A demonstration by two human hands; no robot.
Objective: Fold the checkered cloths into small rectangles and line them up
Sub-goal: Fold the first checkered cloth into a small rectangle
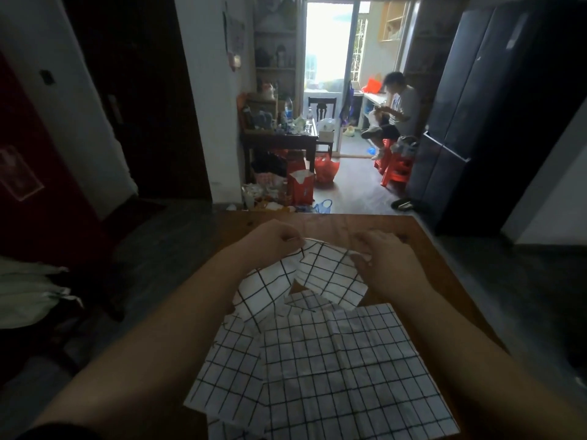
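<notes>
A white checkered cloth with black grid lines is lifted above the wooden table, sagging in folds between my hands. My left hand pinches its far left corner. My right hand pinches the far right edge. Under it, nearer to me, a larger checkered cloth lies spread flat on the table. Another checkered cloth lies partly beneath that one on the left, reaching the table's left edge.
The table's far edge is just beyond my hands. Past it lies open floor with red bags and clutter. A dark refrigerator stands at right. A person sits on a red stool in the background.
</notes>
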